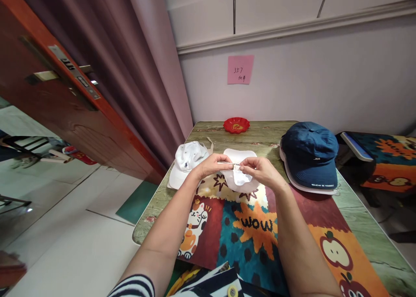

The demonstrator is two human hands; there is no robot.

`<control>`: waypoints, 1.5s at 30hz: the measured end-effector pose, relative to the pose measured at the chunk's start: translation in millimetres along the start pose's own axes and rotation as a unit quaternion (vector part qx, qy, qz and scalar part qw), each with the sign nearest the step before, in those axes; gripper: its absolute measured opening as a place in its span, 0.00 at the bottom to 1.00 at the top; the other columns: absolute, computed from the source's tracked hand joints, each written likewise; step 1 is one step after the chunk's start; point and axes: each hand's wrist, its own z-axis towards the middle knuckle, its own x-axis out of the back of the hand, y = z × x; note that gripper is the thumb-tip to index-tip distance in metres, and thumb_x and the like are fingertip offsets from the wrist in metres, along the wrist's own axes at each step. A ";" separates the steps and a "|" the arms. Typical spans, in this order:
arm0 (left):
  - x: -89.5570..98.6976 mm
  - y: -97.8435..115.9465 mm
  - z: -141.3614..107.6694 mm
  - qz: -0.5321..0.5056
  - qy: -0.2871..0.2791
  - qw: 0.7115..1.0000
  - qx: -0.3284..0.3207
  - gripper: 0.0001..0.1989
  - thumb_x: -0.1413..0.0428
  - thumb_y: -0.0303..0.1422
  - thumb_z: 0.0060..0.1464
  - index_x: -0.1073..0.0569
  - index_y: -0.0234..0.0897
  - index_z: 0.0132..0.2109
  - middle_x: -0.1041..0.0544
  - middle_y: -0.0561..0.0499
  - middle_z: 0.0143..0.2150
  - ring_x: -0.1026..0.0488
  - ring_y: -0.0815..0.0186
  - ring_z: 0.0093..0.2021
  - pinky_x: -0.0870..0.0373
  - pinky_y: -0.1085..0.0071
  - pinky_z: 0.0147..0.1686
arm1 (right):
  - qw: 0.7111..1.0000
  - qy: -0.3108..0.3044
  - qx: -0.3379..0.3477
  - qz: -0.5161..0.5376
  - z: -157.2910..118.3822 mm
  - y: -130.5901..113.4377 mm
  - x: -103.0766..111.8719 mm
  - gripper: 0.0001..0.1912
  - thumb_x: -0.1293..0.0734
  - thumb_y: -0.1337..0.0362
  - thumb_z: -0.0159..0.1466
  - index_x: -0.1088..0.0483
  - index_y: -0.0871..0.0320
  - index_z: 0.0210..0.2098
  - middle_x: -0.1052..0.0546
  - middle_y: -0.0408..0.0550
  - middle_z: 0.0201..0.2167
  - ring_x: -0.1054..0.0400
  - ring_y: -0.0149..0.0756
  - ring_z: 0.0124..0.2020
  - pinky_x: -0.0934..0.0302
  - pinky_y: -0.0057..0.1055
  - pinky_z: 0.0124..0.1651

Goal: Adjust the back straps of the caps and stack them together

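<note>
White cap [241,179] in both hands above mat [256,225] reading "WOW".

Soft, even indoor light fills the scene, bright enough for clear colours, and shadows under the blue cap [310,158] stay faint. A small glare spot sits on the door latch [94,82]. Wide-angle distortion bends the door and the wall moulding [292,28] near the edges; focus stays sharp.

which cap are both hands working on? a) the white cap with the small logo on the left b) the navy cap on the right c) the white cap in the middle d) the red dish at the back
c: the left hand and right hand pinch the strap of the middle white cap; the navy cap and the logo cap lie untouched beside it.
</note>
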 end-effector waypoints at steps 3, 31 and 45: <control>-2.7 -0.4 -0.1 -0.024 0.006 1.000 -0.004 0.16 0.38 0.45 0.53 0.20 0.36 0.39 0.22 0.51 0.36 0.28 0.65 0.38 0.35 0.70 0.40 | 1.000 -0.016 0.003 -0.002 0.3 -0.4 0.3 0.19 0.33 0.48 0.62 0.21 0.58 0.33 0.24 0.46 0.26 0.35 0.34 0.27 0.43 0.28 0.30; 0.7 9.3 1.3 -0.054 0.012 0.998 -0.006 0.14 0.33 0.43 0.47 0.18 0.36 0.34 0.22 0.50 0.31 0.29 0.67 0.32 0.35 0.72 0.34 | 0.999 -0.043 -0.012 0.003 -3.1 -1.0 6.4 0.17 0.33 0.51 0.62 0.23 0.59 0.31 0.28 0.43 0.24 0.40 0.32 0.26 0.48 0.28 0.30; 0.7 -5.0 1.4 -0.085 0.014 0.996 0.001 0.14 0.34 0.43 0.48 0.17 0.36 0.36 0.20 0.47 0.34 0.26 0.64 0.36 0.31 0.69 0.40 | 0.998 -0.056 -0.012 0.014 -1.5 3.8 7.7 0.17 0.33 0.50 0.63 0.22 0.58 0.33 0.23 0.46 0.28 0.34 0.35 0.29 0.42 0.30 0.33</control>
